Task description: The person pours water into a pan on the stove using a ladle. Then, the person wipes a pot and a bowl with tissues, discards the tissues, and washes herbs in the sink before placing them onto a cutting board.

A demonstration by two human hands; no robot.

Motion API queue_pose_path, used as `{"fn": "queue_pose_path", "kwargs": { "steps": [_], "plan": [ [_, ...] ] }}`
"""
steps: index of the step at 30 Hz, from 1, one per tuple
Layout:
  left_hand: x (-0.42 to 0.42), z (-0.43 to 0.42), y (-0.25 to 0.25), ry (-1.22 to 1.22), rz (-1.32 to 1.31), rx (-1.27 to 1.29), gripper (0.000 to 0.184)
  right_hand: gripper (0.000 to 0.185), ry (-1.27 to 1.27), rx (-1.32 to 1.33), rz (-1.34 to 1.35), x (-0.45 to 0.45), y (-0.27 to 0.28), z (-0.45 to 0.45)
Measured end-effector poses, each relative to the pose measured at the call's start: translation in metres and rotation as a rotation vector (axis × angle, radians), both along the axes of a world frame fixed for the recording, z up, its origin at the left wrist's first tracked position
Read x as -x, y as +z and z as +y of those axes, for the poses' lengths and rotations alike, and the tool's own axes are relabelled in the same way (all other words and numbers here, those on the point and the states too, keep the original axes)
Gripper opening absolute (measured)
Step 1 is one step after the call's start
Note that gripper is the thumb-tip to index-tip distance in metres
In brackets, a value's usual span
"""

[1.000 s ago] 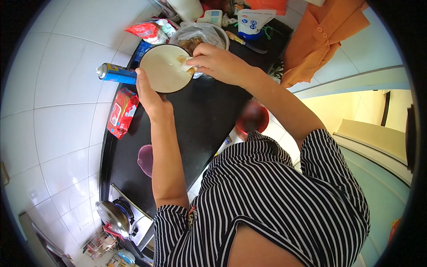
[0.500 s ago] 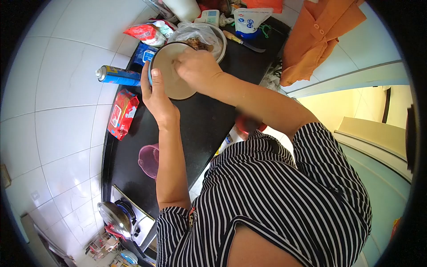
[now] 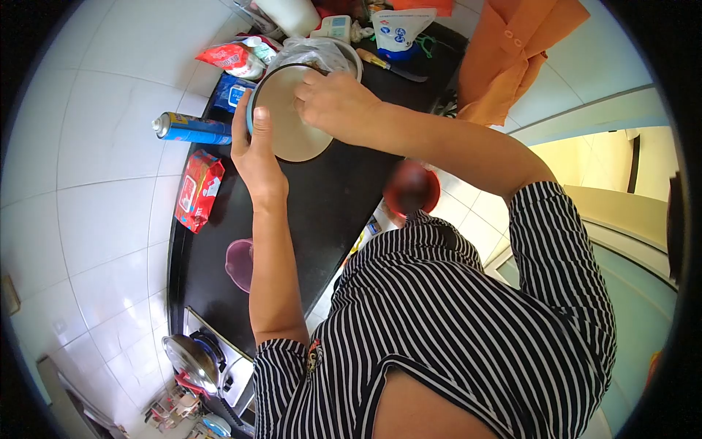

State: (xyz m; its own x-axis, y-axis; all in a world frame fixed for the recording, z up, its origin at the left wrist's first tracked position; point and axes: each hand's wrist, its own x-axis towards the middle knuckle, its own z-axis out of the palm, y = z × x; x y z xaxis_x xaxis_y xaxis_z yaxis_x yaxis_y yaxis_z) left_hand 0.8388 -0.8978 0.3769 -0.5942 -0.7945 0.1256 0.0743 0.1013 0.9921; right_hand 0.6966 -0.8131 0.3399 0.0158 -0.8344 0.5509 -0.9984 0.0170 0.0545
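Your left grip (image 3: 257,159) holds bowl (image 3: 292,135); right grip (image 3: 333,106) curled inside, cannot tell on what. Brace bowl, press evenly.

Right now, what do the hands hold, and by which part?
The left hand holds the bowl by its left rim; I cannot tell for the right hand.

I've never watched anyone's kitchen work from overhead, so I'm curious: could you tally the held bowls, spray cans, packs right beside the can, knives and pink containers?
Bowls held, in the left hand: 1, the dark-rimmed bowl
Spray cans: 1
Packs: 2, the red pack and the blue pack
Knives: 1
Pink containers: 1
Total: 6
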Motion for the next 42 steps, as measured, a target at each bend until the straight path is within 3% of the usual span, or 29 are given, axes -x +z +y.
{"fn": "queue_pose_path", "kwargs": {
  "steps": [2, 4, 5, 7, 8, 10, 12, 14, 15, 16, 18, 19, 21, 22, 24, 25, 28, 30, 32, 33, 35, 36, 38, 40, 42],
  "plan": [
    [0.001, 0.002, 0.000, -0.009, -0.040, 0.096, 0.058, 0.011, -0.012, 0.011, -0.002, -0.006, -0.002, 0.004],
    [0.000, 0.003, -0.004, -0.005, -0.016, 0.078, 0.058, 0.014, 0.055, -0.336, -0.382, -0.012, -0.003, 0.006],
    [0.000, 0.003, -0.006, 0.000, 0.004, 0.060, 0.059, 0.014, 0.052, -0.333, -0.382, -0.016, -0.002, 0.006],
    [0.002, 0.007, -0.011, -0.004, 0.068, -0.035, 0.057, 0.017, 0.161, -0.211, -0.805, -0.029, 0.004, 0.003],
    [0.003, 0.009, -0.013, -0.003, 0.134, -0.128, 0.056, 0.017, 0.157, -0.207, -0.806, -0.035, 0.002, -0.001],
    [0.004, 0.015, -0.021, 0.016, 0.116, -0.110, 0.056, 0.015, -0.109, 0.180, -0.645, -0.044, -0.003, -0.012],
    [0.001, 0.018, -0.022, 0.038, 0.099, -0.092, 0.056, 0.012, -0.142, 0.293, -0.510, -0.036, -0.007, -0.017],
    [-0.003, 0.020, -0.020, 0.028, 0.159, -0.141, 0.058, 0.011, -0.182, 0.219, -0.228, -0.028, -0.014, -0.015],
    [-0.005, 0.019, -0.018, 0.033, 0.138, -0.098, 0.059, 0.010, -0.165, 0.029, -0.241, -0.028, -0.009, -0.005],
    [-0.006, 0.019, -0.017, 0.033, 0.134, -0.102, 0.059, 0.010, -0.165, 0.024, -0.244, -0.029, -0.003, 0.000],
    [-0.006, 0.021, -0.011, 0.057, 0.077, -0.141, 0.060, 0.008, 0.096, -0.397, -0.280, -0.028, 0.008, 0.007],
    [-0.007, 0.019, -0.015, 0.047, 0.084, -0.148, 0.061, 0.008, 0.098, -0.397, -0.277, -0.030, 0.004, 0.001],
    [-0.004, 0.018, -0.021, 0.043, 0.082, -0.141, 0.061, 0.006, 0.110, -0.085, -0.648, -0.037, -0.006, -0.015],
    [-0.003, 0.020, -0.022, 0.039, 0.077, -0.132, 0.062, 0.006, 0.115, -0.080, -0.648, -0.037, -0.008, -0.017],
    [-0.006, 0.023, -0.021, 0.081, 0.045, -0.121, 0.062, 0.007, -0.026, 0.342, -0.339, -0.037, -0.009, -0.017],
    [-0.009, 0.023, -0.019, 0.078, 0.065, -0.132, 0.062, 0.007, -0.026, 0.347, -0.339, -0.036, -0.009, -0.013],
    [-0.011, 0.023, -0.015, 0.071, 0.086, -0.117, 0.061, 0.010, -0.113, -0.132, -0.216, -0.034, -0.008, 0.009],
    [-0.012, 0.025, -0.012, 0.063, 0.071, -0.145, 0.061, 0.014, -0.045, -0.286, -0.303, -0.031, -0.001, 0.013],
    [-0.012, 0.019, -0.020, 0.047, 0.094, -0.120, 0.062, 0.016, 0.147, -0.439, -0.691, -0.029, 0.005, 0.008],
    [-0.011, 0.018, -0.021, 0.023, 0.116, -0.143, 0.063, 0.016, 0.146, -0.438, -0.693, -0.035, 0.000, -0.001],
    [-0.011, 0.020, -0.024, -0.008, 0.127, -0.169, 0.063, 0.017, 0.017, 0.082, -1.202, -0.052, -0.016, -0.021],
    [-0.010, 0.022, -0.027, -0.021, 0.149, -0.202, 0.063, 0.017, 0.012, 0.086, -1.206, -0.053, -0.012, -0.026],
    [-0.011, 0.026, -0.027, -0.036, 0.165, -0.236, 0.062, 0.017, -0.174, 0.377, -1.428, -0.053, -0.005, -0.028],
    [-0.014, 0.026, -0.024, -0.097, 0.210, -0.273, 0.061, 0.016, -0.140, 0.273, -1.448, -0.048, 0.003, -0.018],
    [-0.020, 0.020, -0.021, -0.124, 0.211, -0.277, 0.064, 0.014, 0.270, -0.230, -0.910, -0.035, 0.008, 0.001]
  ]
}}
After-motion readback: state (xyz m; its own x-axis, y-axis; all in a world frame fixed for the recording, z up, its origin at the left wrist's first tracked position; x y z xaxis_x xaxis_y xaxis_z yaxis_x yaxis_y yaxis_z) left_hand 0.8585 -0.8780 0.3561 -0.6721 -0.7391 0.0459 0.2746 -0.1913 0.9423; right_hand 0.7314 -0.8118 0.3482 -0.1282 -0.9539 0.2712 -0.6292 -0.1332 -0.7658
